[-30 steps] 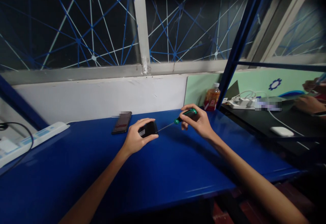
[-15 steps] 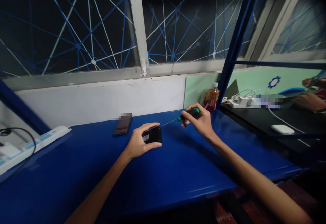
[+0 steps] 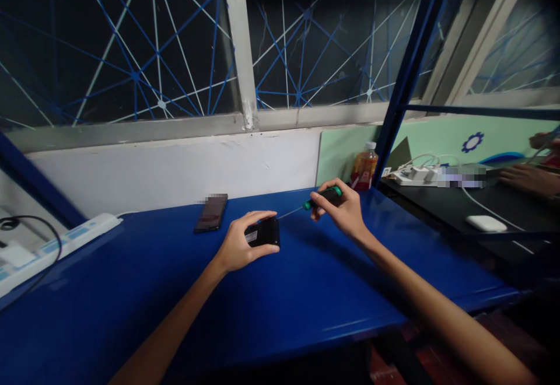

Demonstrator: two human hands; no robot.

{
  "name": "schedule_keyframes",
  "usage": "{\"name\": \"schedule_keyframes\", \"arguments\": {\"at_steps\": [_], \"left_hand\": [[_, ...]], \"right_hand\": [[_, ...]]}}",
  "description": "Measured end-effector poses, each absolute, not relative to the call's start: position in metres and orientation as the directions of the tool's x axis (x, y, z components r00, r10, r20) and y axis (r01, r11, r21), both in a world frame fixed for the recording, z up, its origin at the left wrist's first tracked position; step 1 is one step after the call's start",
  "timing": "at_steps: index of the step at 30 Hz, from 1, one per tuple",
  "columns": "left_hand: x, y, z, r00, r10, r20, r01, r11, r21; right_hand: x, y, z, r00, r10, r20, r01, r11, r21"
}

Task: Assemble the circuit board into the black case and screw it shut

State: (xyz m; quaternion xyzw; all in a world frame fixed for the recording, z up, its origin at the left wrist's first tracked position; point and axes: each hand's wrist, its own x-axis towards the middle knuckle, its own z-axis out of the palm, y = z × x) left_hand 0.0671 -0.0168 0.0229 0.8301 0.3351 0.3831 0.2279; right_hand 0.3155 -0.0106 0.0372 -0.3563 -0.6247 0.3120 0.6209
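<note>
My left hand (image 3: 240, 244) grips a small black box-shaped device (image 3: 266, 234) by its two sides, thumb on the near side and fingers on the far side. A pale label shows on its surface, partly covered by the hand. In my right hand (image 3: 343, 207) is a screwdriver (image 3: 326, 196) with a black and green handle. Its thin metal shaft slants down to the left, and the tip reaches the far right corner of the device. Whether the tip sits in a screw is too small to tell.
Behind my left hand a phone (image 3: 211, 213) lies on the blue table (image 3: 280, 309). A white power strip (image 3: 65, 248) runs along the left. A drink bottle (image 3: 364, 166) stands at the back right. Beyond the blue frame, another person's hand (image 3: 529, 178) rests over a black table (image 3: 450, 198).
Both hands hold nearly the same pose. The screwdriver's handle has shifted very slightly left, its tip still at the device's corner. The other person's hands at the far right moved a little.
</note>
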Motion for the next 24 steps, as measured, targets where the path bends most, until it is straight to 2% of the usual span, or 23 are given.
{"name": "schedule_keyframes", "arguments": {"at_steps": [7,10,12,16,21,24], "left_hand": [[0.067,-0.018,0.023,0.5,0.726,0.472,0.389,-0.675,0.627],[0.067,-0.014,0.017,0.511,0.712,0.483,0.429,-0.697,0.574],[0.066,-0.01,0.011,0.525,0.706,0.476,0.455,-0.705,0.544],[0.063,-0.003,-0.001,0.553,0.718,0.423,0.495,-0.691,0.526],[0.062,-0.001,-0.01,0.577,0.729,0.368,0.531,-0.677,0.509],[0.063,-0.001,-0.012,0.595,0.724,0.349,0.542,-0.682,0.491]], "right_hand": [[0.331,0.0,0.037,0.029,0.865,0.502,0.185,0.489,-0.853],[0.344,0.008,0.036,-0.163,0.923,0.348,0.198,0.376,-0.905],[0.351,0.014,0.033,-0.29,0.934,0.206,0.264,0.285,-0.922],[0.358,0.023,0.021,-0.47,0.882,-0.008,0.328,0.166,-0.93],[0.36,0.029,0.009,-0.598,0.79,-0.137,0.397,0.143,-0.907],[0.36,0.031,0.005,-0.638,0.757,-0.141,0.419,0.188,-0.889]]}}
